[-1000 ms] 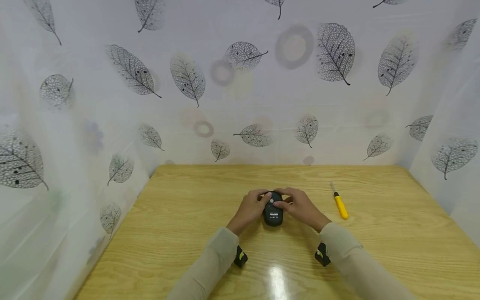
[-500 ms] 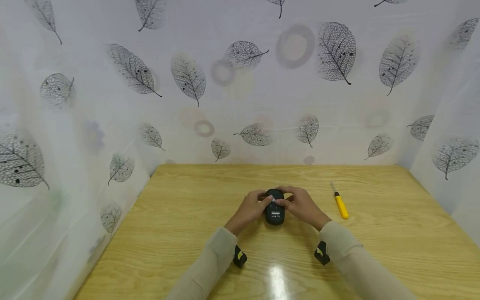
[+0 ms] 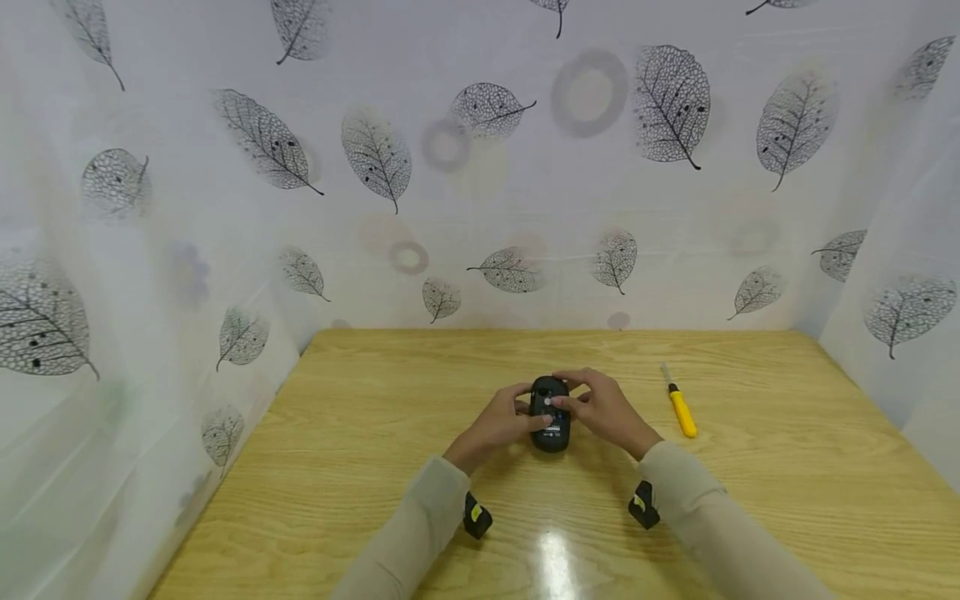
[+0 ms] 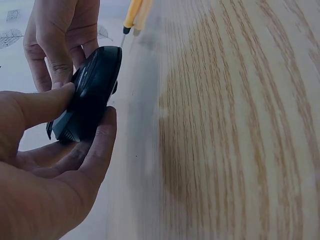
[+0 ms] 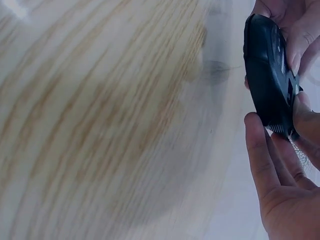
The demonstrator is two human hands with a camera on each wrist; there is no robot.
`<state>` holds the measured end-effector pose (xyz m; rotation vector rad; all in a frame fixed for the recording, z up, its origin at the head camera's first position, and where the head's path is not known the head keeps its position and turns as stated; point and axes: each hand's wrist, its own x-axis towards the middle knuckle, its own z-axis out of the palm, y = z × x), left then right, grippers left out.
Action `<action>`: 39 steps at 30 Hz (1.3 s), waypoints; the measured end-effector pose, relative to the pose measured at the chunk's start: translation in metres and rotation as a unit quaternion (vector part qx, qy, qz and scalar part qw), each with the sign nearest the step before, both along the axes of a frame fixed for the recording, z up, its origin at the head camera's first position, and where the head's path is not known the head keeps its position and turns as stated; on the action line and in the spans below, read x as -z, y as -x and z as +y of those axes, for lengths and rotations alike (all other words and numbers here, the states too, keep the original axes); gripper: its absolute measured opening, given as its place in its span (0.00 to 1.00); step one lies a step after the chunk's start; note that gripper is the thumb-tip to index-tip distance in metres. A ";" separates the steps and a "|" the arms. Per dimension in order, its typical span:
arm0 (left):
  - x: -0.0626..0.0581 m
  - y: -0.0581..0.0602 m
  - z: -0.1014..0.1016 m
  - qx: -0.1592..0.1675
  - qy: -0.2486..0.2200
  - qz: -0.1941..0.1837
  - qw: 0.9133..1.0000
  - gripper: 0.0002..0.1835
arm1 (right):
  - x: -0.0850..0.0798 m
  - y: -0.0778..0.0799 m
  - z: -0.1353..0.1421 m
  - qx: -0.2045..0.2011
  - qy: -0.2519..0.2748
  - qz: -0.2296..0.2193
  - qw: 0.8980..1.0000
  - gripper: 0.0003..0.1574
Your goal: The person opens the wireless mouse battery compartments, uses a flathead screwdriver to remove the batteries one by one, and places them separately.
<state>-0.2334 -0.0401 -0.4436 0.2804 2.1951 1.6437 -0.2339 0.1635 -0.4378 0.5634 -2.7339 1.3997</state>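
A black computer mouse [image 3: 552, 439] is held between both hands above the middle of the table, its underside with a label and a pale round spot facing up. My left hand [image 3: 501, 427] grips its left side, thumb across the underside near the label. The right hand [image 3: 606, 412] holds the far right side, thumb on the underside by the pale spot. Seen in the left wrist view, the mouse [image 4: 95, 90] stands tilted, with fingers beneath it and a thumb on top. From the right wrist, a small flap-like edge shows at the end of the mouse [image 5: 270, 75].
A screwdriver [image 3: 681, 410] with a yellow handle lies on the wooden table [image 3: 360, 450], right of the hands. A pale curtain with leaf prints [image 3: 510, 192] hangs behind the table and along its sides. Black wrist-worn devices show at both cuffs.
My left thumb has slid from the pale spot down the underside towards the label. The mouse has shifted slightly to the right. The right hand keeps its hold, and the screwdriver lies still.
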 end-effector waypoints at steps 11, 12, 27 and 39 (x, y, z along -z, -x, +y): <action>-0.001 -0.001 0.001 -0.014 -0.011 -0.023 1.000 0.34 | -0.003 0.003 0.002 0.016 -0.001 -0.008 1.000 0.28; -0.001 -0.001 0.001 -0.014 -0.014 -0.025 0.999 0.34 | -0.003 0.003 0.002 0.018 -0.004 -0.003 1.000 0.27; 0.000 -0.001 0.001 -0.015 -0.005 -0.043 0.999 0.31 | -0.004 0.011 0.003 0.032 0.014 0.023 0.999 0.23; 0.001 -0.001 -0.002 -0.016 0.003 -0.047 0.999 0.31 | -0.012 0.017 0.009 0.048 0.036 0.023 0.998 0.21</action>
